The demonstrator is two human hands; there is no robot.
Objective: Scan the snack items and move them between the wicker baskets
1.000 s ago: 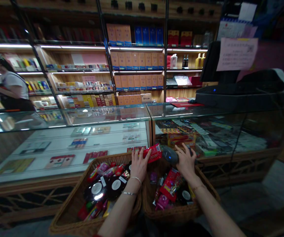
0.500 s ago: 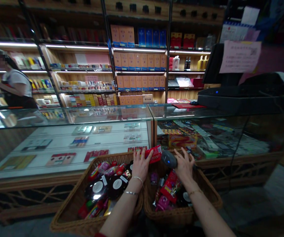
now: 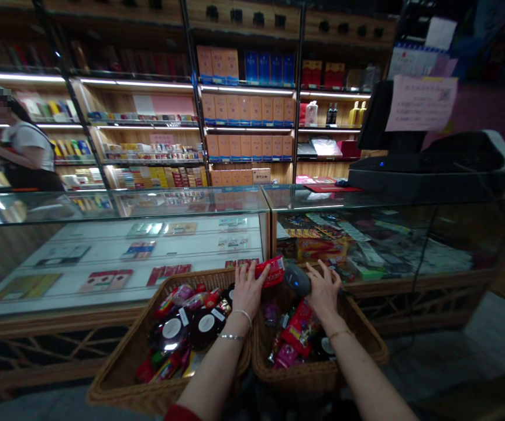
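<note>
My left hand is closed round a small red packet, held over the gap between two wicker baskets. In my right hand is a dark grey handheld barcode scanner with a blue light, its head pointing left at the packet, close to it. The left basket holds round black packages with white labels and several colourful wrapped sweets. Inside the right basket lie a red snack bag, a pink packet and another round black package, partly behind my right forearm.
A glass display counter runs behind the baskets, with flat packs inside. On its right stand a monitor with a paper notice and a black machine. Behind are shelves of boxes. Another person stands at the far left.
The view has shifted slightly, so the counter and baskets appear a little further left. Both hands keep their hold, with the packet and scanner still close together.
</note>
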